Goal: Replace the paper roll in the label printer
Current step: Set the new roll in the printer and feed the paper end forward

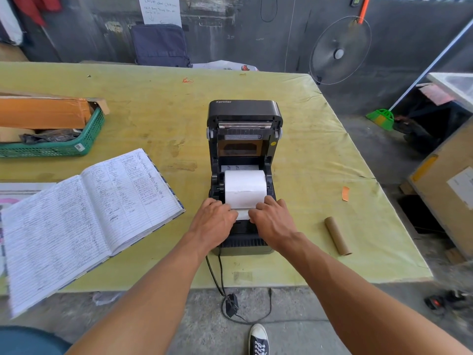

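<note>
Yellow-covered counter (294, 149) carries a black label printer (243, 175), lid raised, with a fresh white paper roll (245, 187) seated inside. Left hand (212, 221) and right hand (273, 221) pinch its leading edge with fingers pressed together; feeding and closing remain. Spent brown cardboard core (337, 235) lies nearby.

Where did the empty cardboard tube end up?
The cardboard tube lies on the yellow table, right of the printer, beyond the right hand.

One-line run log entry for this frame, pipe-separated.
black label printer lid open | white paper roll seated | left hand, right hand on paper's leading edge | brown cardboard core on table
</note>
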Action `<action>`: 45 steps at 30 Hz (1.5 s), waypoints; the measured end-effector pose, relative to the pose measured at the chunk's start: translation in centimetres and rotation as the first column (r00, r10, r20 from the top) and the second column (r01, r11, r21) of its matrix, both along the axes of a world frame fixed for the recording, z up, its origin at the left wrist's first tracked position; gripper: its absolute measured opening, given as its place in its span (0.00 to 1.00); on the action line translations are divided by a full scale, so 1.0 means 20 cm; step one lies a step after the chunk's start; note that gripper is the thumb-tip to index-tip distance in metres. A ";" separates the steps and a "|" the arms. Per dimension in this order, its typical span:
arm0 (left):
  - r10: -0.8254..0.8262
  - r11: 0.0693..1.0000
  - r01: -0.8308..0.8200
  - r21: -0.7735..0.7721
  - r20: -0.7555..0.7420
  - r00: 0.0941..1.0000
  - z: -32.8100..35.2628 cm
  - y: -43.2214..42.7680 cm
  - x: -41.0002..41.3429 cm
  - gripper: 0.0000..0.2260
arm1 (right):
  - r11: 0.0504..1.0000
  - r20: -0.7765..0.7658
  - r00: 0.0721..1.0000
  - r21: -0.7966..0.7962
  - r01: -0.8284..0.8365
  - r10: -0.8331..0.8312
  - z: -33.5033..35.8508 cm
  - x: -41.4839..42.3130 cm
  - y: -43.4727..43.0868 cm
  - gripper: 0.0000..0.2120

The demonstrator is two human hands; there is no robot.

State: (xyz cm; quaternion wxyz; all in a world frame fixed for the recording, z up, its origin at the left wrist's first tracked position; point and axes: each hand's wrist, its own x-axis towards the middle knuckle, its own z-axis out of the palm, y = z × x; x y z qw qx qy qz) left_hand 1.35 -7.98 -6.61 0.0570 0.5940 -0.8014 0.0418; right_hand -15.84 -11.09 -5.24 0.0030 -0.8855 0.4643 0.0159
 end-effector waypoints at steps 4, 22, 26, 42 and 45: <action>0.005 1.000 -0.005 0.007 -0.019 1.000 -0.01 0.01 0.00 0.11 | 1.000 -0.015 1.000 -0.017 -0.022 0.022 -0.01 -0.01 0.00 0.07; 0.048 0.997 -0.048 0.056 -0.012 0.999 0.00 -0.01 0.01 0.11 | 0.992 0.032 0.994 -0.074 -0.106 0.109 -0.04 -0.03 -0.03 0.04; 0.047 0.997 -0.046 0.068 -0.015 0.999 0.00 -0.02 0.01 0.12 | 0.982 0.023 0.990 -0.125 -0.138 0.142 -0.04 -0.04 -0.01 0.02; 0.106 0.990 -0.097 0.099 -0.085 0.991 0.00 -0.02 -0.03 0.08 | 0.992 0.075 0.990 -0.036 -0.118 0.121 -0.04 -0.07 -0.05 0.10; 0.107 0.989 -0.094 0.118 -0.113 0.988 0.00 -0.02 -0.03 0.07 | 0.995 0.038 0.995 -0.009 -0.096 0.096 -0.03 -0.05 -0.07 0.08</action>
